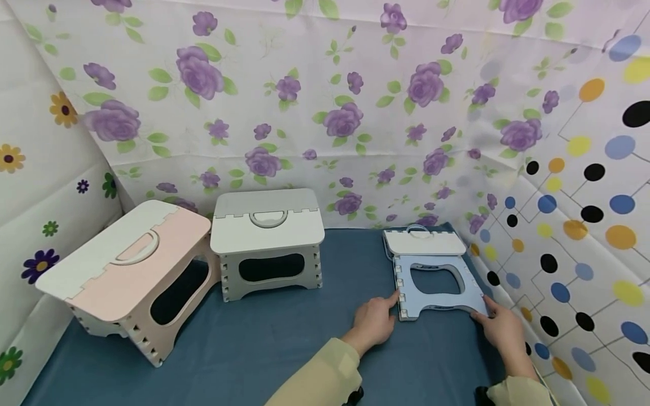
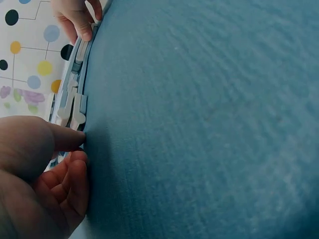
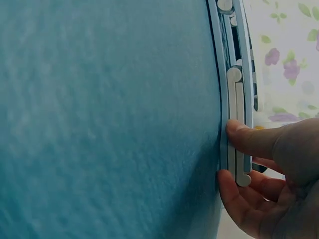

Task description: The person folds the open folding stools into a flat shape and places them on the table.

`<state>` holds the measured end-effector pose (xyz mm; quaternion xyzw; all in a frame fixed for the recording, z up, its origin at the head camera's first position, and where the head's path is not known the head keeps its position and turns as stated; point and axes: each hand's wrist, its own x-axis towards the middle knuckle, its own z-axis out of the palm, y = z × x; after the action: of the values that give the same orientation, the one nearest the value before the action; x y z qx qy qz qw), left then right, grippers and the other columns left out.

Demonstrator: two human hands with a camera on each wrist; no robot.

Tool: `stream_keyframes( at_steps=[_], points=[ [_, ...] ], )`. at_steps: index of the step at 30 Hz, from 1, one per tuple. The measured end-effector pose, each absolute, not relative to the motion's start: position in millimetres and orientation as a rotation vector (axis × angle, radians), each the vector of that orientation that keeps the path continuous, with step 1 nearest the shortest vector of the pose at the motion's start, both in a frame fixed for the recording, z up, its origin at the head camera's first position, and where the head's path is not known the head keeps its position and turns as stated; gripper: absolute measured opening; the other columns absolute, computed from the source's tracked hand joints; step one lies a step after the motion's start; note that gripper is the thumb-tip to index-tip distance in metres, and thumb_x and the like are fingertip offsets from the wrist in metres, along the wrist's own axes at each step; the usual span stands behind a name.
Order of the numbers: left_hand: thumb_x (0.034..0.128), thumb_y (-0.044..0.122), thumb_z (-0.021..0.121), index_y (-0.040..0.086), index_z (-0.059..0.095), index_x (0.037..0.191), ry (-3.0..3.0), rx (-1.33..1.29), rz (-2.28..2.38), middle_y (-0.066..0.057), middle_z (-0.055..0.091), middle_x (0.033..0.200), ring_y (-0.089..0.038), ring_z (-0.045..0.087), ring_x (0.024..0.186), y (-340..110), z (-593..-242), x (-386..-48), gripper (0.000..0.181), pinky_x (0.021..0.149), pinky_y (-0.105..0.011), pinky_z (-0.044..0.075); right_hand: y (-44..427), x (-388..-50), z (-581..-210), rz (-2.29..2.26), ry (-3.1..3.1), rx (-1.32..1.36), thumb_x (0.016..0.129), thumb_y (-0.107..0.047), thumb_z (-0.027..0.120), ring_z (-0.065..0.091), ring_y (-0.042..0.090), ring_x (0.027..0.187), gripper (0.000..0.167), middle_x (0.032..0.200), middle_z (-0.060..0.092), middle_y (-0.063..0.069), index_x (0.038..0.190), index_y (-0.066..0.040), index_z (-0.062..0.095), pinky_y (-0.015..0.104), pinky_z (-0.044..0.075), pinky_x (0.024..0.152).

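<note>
A blue-and-white folding stool (image 1: 472, 276) lies folded flat at the right of the cloth, its white part towards the back. At its left front corner is my left hand (image 1: 373, 324), one finger along the side edge; the left wrist view shows this hand (image 2: 45, 174) with thumb and curled fingers at the rim. My right hand (image 1: 505, 332) pinches the right front corner. In the right wrist view the thumb of this hand (image 3: 279, 174) lies on the layered edge of the stool (image 3: 239, 104), with fingertips around the corner.
A pink-and-white stool (image 1: 172, 225) stands unfolded at the left, beside a grey-and-white stool (image 1: 264, 239), also standing. Blue cloth (image 1: 284, 349) lies beneath everything. A flowered sheet (image 1: 304, 113) hangs behind, and a dotted one (image 1: 584, 237) along the right.
</note>
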<state>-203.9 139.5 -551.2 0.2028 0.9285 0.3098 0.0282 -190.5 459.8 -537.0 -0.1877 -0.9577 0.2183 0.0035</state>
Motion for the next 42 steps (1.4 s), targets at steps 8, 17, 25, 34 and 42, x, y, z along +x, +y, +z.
stream_keyframes(
  at_steps=[8, 17, 25, 34, 42],
  points=[
    [0.1082, 0.021, 0.068, 0.032, 0.047, 0.163, 2.852, 0.635, 0.779, -0.001, 0.065, 0.102, -0.014, 0.042, 0.055, 139, -547, -202, 0.06, 0.05, -0.029, 0.038, 458, -193, -531, 0.624, -3.06, -0.579, 0.106, -0.022, 0.068, 0.04, 0.065, 0.137, 0.068, 0.151, 0.04, 0.045, 0.161, 0.005, 0.037, 0.073, 0.036, 0.11],
    [0.1059, 0.02, 0.072, 0.025, 0.049, 0.163, 2.818, 0.622, 0.843, -0.004, 0.068, 0.126, -0.017, 0.062, 0.078, 131, -549, -201, 0.061, 0.065, -0.03, 0.05, 451, -192, -532, 0.564, -3.066, -0.477, 0.107, -0.019, 0.067, 0.043, 0.066, 0.134, 0.067, 0.15, 0.041, 0.045, 0.16, 0.009, 0.036, 0.073, 0.038, 0.108],
    [0.105, 0.024, 0.072, 0.015, 0.054, 0.159, 2.752, 0.582, 0.978, -0.01, 0.065, 0.139, -0.025, 0.067, 0.116, 124, -548, -194, 0.058, 0.092, -0.037, 0.057, 457, -192, -541, 0.548, -3.106, -0.475, 0.107, -0.019, 0.067, 0.042, 0.067, 0.134, 0.069, 0.15, 0.039, 0.046, 0.16, 0.009, 0.033, 0.074, 0.037, 0.108],
    [0.1061, 0.024, 0.07, 0.007, 0.047, 0.162, 2.539, 0.606, 1.266, 0.002, 0.053, 0.087, -0.011, 0.046, 0.07, 97, -540, -191, 0.063, 0.067, -0.032, 0.042, 466, -188, -543, 0.609, -3.103, -0.39, 0.102, -0.024, 0.071, 0.036, 0.066, 0.139, 0.083, 0.154, 0.033, 0.047, 0.16, 0.015, 0.026, 0.073, 0.033, 0.113],
    [0.1061, 0.023, 0.07, 0.007, 0.048, 0.161, 2.585, 0.589, 1.371, -0.002, 0.061, 0.103, -0.007, 0.05, 0.074, 46, -529, -189, 0.062, 0.069, -0.031, 0.044, 447, -186, -535, 0.594, -3.083, -0.527, 0.104, -0.028, 0.067, 0.032, 0.068, 0.138, 0.087, 0.152, 0.027, 0.051, 0.161, 0.015, 0.019, 0.074, 0.032, 0.113]
  ],
)
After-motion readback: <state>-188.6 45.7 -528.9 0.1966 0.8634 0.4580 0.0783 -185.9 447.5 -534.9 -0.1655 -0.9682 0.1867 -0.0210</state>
